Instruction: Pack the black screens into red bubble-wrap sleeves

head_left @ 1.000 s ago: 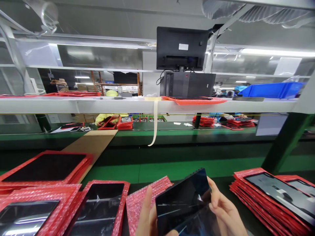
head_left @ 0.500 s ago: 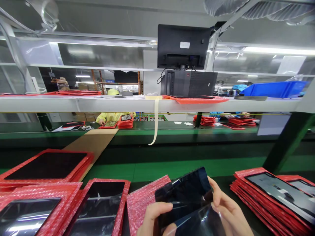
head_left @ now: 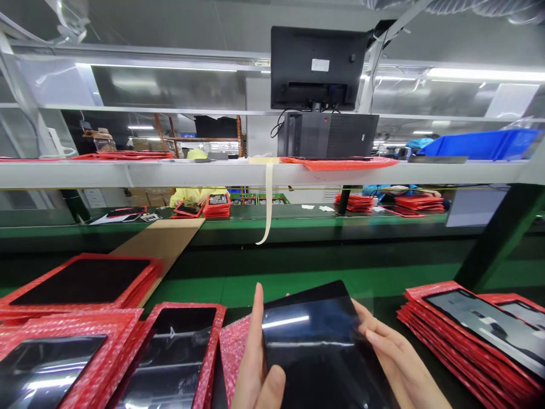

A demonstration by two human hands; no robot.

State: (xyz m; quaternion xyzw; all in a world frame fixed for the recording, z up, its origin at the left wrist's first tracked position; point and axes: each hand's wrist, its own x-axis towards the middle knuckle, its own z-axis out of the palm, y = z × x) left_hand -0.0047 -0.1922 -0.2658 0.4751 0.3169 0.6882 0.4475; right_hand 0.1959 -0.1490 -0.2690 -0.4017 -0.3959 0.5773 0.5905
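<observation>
A black tablet screen [head_left: 315,352] is held tilted in front of me, with glare streaks across its glossy face. My left hand [head_left: 259,358] grips its left edge, index finger stretched upward along the side and thumb on the front. Around the upper right edge, my right hand [head_left: 383,341] has its fingers pinched together at a clear film [head_left: 364,301], which juts past the edge of the screen. How far the film covers the face is hard to tell. Partly hidden behind the screen lies a pink bubble-wrap sleeve [head_left: 233,346].
Screens on red bubble-wrap sleeves [head_left: 213,329] stand in piles to the left. Another sleeve stack [head_left: 443,335] rises at the right. A cardboard strip [head_left: 170,238] crosses toward the far bench, where a person in yellow [head_left: 200,196] works. Tape [head_left: 268,210] hangs from the shelf [head_left: 191,173].
The film, earlier bent up and creased over the lower part of the screen, now looks flatter against it. My left index finger has straightened upward; my right hand stays at the upper right edge.
</observation>
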